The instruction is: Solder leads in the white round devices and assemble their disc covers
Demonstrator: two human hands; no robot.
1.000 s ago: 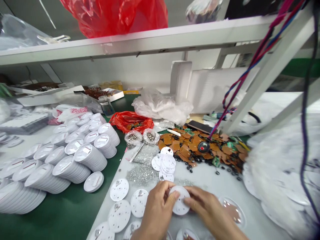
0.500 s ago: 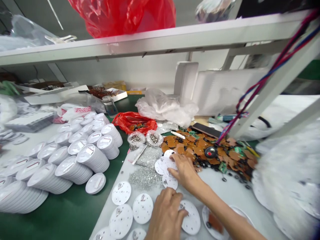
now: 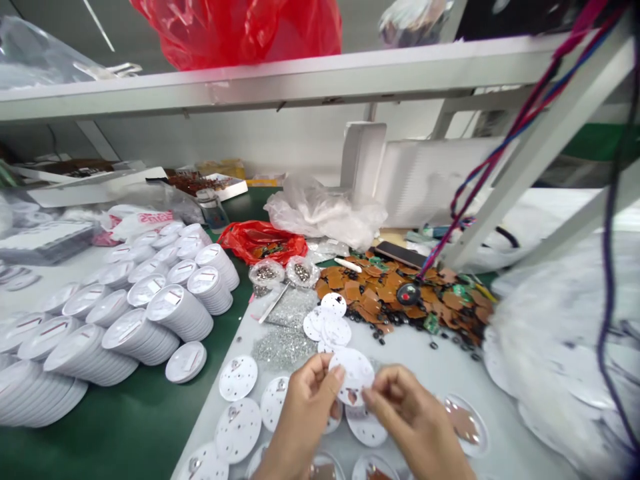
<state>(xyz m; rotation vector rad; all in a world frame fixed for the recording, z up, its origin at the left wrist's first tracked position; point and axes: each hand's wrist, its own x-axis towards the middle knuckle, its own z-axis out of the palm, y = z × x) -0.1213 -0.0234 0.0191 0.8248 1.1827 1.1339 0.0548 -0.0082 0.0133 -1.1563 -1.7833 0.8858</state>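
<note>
A small white disc [image 3: 354, 370] with small holes and a larger opening near its lower edge is raised above the table. My left hand [image 3: 307, 407] pinches its left side between thumb and fingers. At its lower right edge, the closed fingertips of my right hand [image 3: 415, 413] grip the rim. Just beyond the hands lies a loose pile of similar white discs [image 3: 336, 330]. To the left and below, larger white round plates [image 3: 237, 430] with small metal pieces lie flat, partly hidden by my left hand. Another round plate [image 3: 479, 437] with a brown board sits at the right.
Tall stacks of white round covers [image 3: 180, 313] stand at left. Brown boards [image 3: 390, 287] and black rings are heaped behind the discs, near small metal parts [image 3: 285, 350]. A red bag [image 3: 263, 243] lies behind. Cables [image 3: 480, 180] hang from the shelf [image 3: 280, 83]; a plastic bag [image 3: 545, 347] bulges at right.
My right hand has drawn back from the disc pile toward me. My left hand has come up from the plates, and both now hold one disc. The view has shifted slightly.
</note>
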